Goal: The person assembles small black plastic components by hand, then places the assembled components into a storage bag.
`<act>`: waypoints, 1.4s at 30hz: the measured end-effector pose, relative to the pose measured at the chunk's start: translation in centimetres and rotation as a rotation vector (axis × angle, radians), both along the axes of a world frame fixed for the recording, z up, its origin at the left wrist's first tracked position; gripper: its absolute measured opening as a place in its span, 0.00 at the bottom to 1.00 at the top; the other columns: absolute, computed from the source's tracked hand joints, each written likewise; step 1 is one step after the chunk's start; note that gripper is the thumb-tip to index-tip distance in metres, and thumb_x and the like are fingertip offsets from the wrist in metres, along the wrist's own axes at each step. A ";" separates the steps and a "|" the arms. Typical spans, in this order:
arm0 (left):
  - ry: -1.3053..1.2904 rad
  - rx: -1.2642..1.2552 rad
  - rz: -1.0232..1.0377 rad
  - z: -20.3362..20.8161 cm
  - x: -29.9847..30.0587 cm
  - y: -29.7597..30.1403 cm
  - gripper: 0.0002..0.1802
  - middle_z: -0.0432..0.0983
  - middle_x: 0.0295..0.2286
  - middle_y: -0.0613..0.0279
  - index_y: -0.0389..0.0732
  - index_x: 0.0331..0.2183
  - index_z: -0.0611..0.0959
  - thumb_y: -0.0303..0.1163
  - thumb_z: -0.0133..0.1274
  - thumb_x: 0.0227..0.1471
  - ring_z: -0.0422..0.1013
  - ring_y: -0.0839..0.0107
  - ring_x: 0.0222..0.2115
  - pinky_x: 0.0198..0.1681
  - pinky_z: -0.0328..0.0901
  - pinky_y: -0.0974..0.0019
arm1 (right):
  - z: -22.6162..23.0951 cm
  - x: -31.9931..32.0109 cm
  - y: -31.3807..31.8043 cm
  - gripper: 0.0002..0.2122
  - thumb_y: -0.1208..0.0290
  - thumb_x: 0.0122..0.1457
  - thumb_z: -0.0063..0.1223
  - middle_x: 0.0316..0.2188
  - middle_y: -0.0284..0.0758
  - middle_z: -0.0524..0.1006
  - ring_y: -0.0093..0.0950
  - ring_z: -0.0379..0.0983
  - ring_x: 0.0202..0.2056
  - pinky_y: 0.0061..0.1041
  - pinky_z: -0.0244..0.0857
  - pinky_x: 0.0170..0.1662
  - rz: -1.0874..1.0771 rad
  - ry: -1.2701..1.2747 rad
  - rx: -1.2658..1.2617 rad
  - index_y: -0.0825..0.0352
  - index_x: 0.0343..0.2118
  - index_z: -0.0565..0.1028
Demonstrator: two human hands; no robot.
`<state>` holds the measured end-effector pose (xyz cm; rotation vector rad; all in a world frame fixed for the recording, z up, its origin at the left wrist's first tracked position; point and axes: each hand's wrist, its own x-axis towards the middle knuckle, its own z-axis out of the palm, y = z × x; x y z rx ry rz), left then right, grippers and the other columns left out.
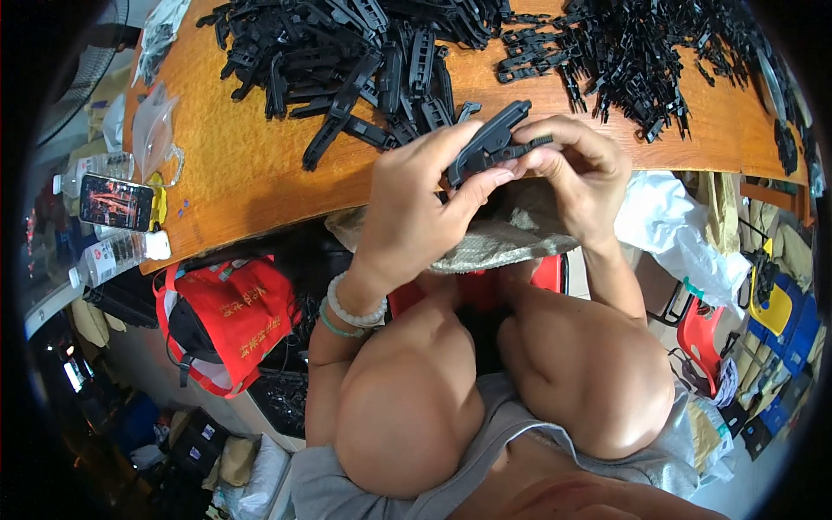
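Note:
Above my knees, just off the table's near edge, my left hand is closed around a long black plastic part, which tilts up to the right. My right hand pinches a small black ridged piece between thumb and fingers, against the long part's right side. Fingers partly hide where the two pieces meet, so I cannot tell whether they are joined. Beyond my hands lies a heap of similar long black parts. Farther right is a heap of smaller black clip-like pieces.
The wooden table curves across the far side. At its left stand a phone, plastic bottles and a clear bag. A woven sack hangs below my hands. A red bag sits lower left, a white plastic bag right.

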<state>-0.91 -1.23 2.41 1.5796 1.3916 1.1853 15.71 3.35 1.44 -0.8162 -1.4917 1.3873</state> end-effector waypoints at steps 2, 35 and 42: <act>-0.006 0.013 0.012 -0.2 0.2 -0.3 0.18 0.74 0.25 0.48 0.30 0.38 0.76 0.27 0.58 0.43 0.72 0.57 0.22 0.24 0.65 0.65 | -0.6 0.3 0.1 0.10 0.80 0.49 0.57 0.30 0.38 0.77 0.23 0.74 0.31 0.19 0.68 0.35 -0.033 -0.098 0.233 0.73 0.36 0.76; 0.373 0.069 0.276 -1.4 -2.4 1.0 0.10 0.70 0.15 0.57 0.36 0.19 0.77 0.30 0.58 0.44 0.67 0.65 0.13 0.17 0.58 0.67 | -2.0 1.4 5.5 0.05 0.80 0.47 0.53 0.30 0.37 0.72 0.36 0.68 0.35 0.29 0.63 0.40 -0.210 -0.734 0.667 0.69 0.29 0.75; 0.500 -0.049 0.280 -2.6 -1.1 1.6 0.13 0.73 0.19 0.57 0.37 0.21 0.75 0.35 0.59 0.44 0.70 0.61 0.18 0.21 0.61 0.63 | -3.3 0.3 6.1 0.05 0.77 0.47 0.55 0.37 0.34 0.71 0.34 0.64 0.41 0.30 0.56 0.44 -0.298 -0.904 0.844 0.66 0.28 0.74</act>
